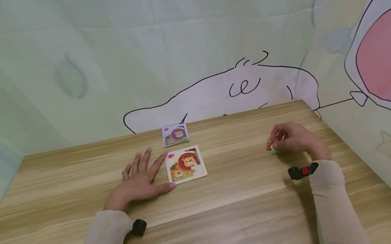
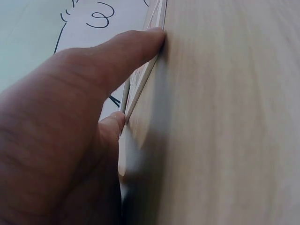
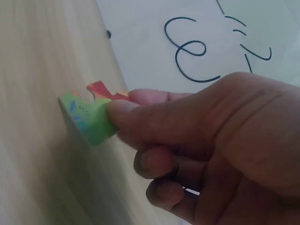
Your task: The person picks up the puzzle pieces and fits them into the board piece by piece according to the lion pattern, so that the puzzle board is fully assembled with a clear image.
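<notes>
A square jigsaw puzzle (image 1: 185, 165) with a lion picture lies mid-table; a pale gap shows at its lower right corner. My left hand (image 1: 140, 183) lies spread beside it, index fingertip and thumb tip touching its left edge. In the left wrist view the thumb (image 2: 117, 54) rests against the frame's rim. Off to the right, my right hand (image 1: 292, 138) pinches a puzzle piece (image 1: 271, 148) between thumb and fingers, just over the table. The right wrist view shows this piece (image 3: 91, 115) as mostly green with red and blue patches, tilted, its far side partly hidden by the thumb.
Behind the puzzle lies a small square card (image 1: 175, 135) with the same lion picture. The wooden table (image 1: 231, 224) ends at a cloth backdrop (image 1: 187, 57) printed with cartoon drawings, at the back and right. Each wrist wears a small black camera.
</notes>
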`<state>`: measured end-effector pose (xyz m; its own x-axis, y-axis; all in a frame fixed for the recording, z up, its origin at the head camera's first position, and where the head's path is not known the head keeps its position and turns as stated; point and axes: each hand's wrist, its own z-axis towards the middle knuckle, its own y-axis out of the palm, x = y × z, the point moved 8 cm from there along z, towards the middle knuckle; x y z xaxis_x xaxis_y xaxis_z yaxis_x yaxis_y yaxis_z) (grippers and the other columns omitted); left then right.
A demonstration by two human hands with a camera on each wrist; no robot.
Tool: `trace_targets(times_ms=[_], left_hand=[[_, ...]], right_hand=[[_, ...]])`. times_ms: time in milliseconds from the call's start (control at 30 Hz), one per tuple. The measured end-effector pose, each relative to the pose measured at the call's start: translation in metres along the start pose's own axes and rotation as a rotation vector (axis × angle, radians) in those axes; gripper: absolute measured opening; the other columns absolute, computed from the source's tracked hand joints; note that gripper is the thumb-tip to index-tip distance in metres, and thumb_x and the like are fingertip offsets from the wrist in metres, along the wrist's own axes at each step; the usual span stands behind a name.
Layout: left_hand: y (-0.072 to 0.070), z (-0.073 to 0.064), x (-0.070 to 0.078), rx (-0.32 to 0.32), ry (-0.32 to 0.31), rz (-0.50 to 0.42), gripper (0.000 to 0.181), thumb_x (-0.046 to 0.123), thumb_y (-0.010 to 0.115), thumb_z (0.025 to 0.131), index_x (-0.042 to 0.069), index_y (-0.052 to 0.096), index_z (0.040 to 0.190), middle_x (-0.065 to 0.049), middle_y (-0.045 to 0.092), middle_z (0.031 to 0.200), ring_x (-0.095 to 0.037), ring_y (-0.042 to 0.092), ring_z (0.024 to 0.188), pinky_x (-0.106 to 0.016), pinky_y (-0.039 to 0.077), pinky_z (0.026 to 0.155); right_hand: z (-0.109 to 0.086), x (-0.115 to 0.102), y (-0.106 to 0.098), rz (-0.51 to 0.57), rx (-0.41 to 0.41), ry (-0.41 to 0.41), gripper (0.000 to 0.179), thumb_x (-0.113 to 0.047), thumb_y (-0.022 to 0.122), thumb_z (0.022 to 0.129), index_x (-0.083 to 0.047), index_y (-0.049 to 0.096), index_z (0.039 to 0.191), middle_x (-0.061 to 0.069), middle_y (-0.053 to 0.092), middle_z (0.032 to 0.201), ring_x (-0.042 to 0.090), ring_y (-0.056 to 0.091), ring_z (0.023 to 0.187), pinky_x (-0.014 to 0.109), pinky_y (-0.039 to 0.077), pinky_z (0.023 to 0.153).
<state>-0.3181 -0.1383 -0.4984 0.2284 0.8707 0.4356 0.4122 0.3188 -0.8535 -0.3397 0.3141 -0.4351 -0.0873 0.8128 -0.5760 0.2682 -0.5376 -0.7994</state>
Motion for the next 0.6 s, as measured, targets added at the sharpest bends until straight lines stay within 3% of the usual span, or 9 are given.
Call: trace_targets(times_ms=[200, 433, 600], left_hand=[[0.001, 0.001, -0.001, 0.000, 0.001, 0.005, 0.109, 0.084, 0.061, 0.089, 0.040, 0.008, 0.173, -0.015, -0.018, 0.182, -0.049, -0.020, 0.166, -0.078, -0.008, 0.125], [-0.001, -0.001, 0.000, -0.003, 0.003, -0.015, 0.108, 0.083, 0.062, 0.089, 0.039, 0.010, 0.173, -0.015, -0.016, 0.182, -0.049, -0.019, 0.166, -0.078, -0.007, 0.124], [-0.004, -0.004, 0.003, 0.004, 0.010, -0.007, 0.108, 0.084, 0.061, 0.089, 0.040, 0.011, 0.173, -0.014, -0.015, 0.182, -0.048, -0.018, 0.166, -0.078, -0.006, 0.125]], right_hand=[[-0.001, -0.012, -0.010, 0.049, 0.087, -0.024, 0.024, -0.010, 0.067, 0.103, -0.006, 0.075, 0.125, 0.017, 0.074, 0.114, 0.025, 0.063, 0.098, 0.028, 0.052, 0.079], [-0.003, -0.037, -0.021, 0.082, 0.197, -0.101, 0.018, -0.015, 0.070, 0.104, -0.009, 0.078, 0.119, 0.016, 0.076, 0.111, 0.023, 0.069, 0.090, 0.022, 0.056, 0.071], [-0.005, -0.060, -0.024, 0.122, 0.250, -0.174, 0.020, -0.015, 0.070, 0.105, -0.009, 0.076, 0.123, 0.015, 0.078, 0.113, 0.020, 0.069, 0.081, 0.023, 0.056, 0.069]])
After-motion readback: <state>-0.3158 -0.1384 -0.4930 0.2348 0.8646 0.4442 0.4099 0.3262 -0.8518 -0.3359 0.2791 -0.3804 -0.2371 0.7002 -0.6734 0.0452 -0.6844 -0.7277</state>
